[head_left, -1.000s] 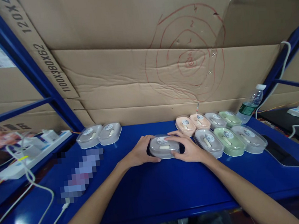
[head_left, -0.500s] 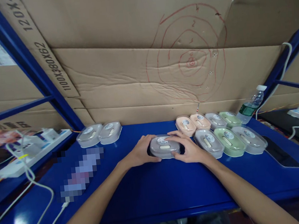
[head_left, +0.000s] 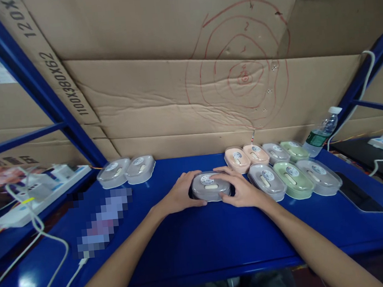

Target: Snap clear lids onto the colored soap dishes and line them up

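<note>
Between my two hands on the blue tabletop (head_left: 201, 242) is a grey oval lidded container (head_left: 211, 187) with a clear top, a round white sticker and a pale tab. My left hand (head_left: 183, 193) curves around its left end, thumb along the front edge. Gripping the right end is my right hand (head_left: 238, 187), with fingers over the lid and thumb at the front. Right of that hand stand several similar containers, among them a grey one (head_left: 267, 182), a green one (head_left: 293, 180) and a peach one (head_left: 237, 159). Two more grey containers (head_left: 140, 169) sit at the back left.
A water bottle (head_left: 322, 133) stands at the back right, near a dark flat phone-like slab (head_left: 360, 194). To the left lie a pixelated object (head_left: 106, 221) with a white cable and a power strip (head_left: 44, 198). Cardboard (head_left: 159, 92) with red rings closes the back.
Both hands keep their hold on the grey container, which stays in place. Only the camera view has shifted very slightly.
</note>
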The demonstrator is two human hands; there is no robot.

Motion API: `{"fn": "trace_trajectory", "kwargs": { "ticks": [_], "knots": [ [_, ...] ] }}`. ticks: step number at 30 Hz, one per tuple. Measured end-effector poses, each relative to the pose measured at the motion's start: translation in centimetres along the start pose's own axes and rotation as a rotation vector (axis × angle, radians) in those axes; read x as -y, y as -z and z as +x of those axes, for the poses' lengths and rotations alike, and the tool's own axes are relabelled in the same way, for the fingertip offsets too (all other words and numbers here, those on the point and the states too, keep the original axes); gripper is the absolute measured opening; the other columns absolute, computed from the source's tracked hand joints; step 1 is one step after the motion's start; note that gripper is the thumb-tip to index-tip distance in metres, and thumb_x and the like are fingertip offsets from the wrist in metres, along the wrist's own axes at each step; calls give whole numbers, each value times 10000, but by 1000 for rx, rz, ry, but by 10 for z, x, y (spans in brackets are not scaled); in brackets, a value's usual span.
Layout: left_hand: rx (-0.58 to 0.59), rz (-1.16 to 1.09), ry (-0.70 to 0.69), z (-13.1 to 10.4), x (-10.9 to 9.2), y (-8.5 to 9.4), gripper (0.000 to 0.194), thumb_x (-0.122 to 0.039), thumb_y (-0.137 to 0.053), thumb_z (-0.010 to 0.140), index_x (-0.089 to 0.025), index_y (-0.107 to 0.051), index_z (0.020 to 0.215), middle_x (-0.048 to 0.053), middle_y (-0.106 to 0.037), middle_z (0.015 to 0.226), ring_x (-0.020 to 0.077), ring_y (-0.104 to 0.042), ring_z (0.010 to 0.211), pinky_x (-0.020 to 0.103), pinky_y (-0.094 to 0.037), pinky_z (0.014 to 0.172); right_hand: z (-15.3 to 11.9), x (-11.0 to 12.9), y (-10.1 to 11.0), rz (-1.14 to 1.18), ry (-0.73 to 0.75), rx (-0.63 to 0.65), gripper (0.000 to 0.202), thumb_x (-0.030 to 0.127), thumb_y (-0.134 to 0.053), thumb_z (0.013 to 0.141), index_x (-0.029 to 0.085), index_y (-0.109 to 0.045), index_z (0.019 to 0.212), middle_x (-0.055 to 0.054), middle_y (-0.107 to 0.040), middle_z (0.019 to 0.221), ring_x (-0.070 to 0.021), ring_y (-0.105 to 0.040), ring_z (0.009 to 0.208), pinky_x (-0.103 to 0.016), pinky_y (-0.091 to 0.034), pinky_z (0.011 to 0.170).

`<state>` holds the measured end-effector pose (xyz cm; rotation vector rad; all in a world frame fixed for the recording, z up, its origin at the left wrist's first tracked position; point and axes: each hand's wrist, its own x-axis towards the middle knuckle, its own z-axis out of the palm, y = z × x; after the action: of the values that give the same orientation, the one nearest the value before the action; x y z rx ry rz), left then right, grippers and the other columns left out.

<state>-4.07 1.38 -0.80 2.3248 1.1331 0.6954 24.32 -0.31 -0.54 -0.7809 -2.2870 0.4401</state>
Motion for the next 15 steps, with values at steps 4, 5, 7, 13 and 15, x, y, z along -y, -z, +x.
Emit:
{"fn": "trace_trajectory", "kwargs": {
  "ticks": [4, 5, 7, 13, 15],
  "knots": [
    [3, 14, -5, 0, -1, 0, 1050, -566, -957, 709, -267, -460, 1584, 154, -547, 1552, 411, -509, 1398, 609, -397, 1184, 0, 1, 0, 0, -24, 5, 605, 214, -724, 845, 278, -607, 1436, -142, -522, 1566, -344, -521, 1474, -590, -409, 1238],
    [7, 17, -8, -1, -1, 0, 1057, -562, -954, 717, -269, -448, 1597, 155, -531, 1572, 414, -490, 1426, 614, -381, 1202, 0, 2, 0, -2, -27, 7, 588, 221, -723, 857, 273, -605, 1431, -145, -523, 1563, -343, -521, 1473, -586, -411, 1237],
    [24, 24, -12, -2, -3, 0, 1077, -557, -945, 737, -270, -410, 1626, 158, -488, 1615, 420, -444, 1477, 625, -342, 1237, 0, 4, -1, -13, -25, 9, 562, 232, -724, 876, 259, -596, 1422, -153, -528, 1558, -338, -516, 1477, -566, -417, 1235],
    [35, 28, -75, -3, -8, 0, 1016, -515, -884, 841, -302, -330, 1665, 135, -440, 1642, 387, -402, 1505, 610, -314, 1272, 0, 8, -5, -85, -33, 18, 568, 255, -734, 887, 206, -551, 1423, -200, -533, 1569, -343, -439, 1545, -549, -423, 1238],
    [15, 22, -121, -3, -10, 0, 932, -470, -860, 878, -324, -354, 1647, 118, -464, 1618, 360, -427, 1480, 586, -352, 1255, 0, 8, -7, -118, -28, 22, 590, 257, -718, 897, 190, -531, 1452, -214, -526, 1581, -349, -420, 1559, -567, -415, 1245]
  ]
}}
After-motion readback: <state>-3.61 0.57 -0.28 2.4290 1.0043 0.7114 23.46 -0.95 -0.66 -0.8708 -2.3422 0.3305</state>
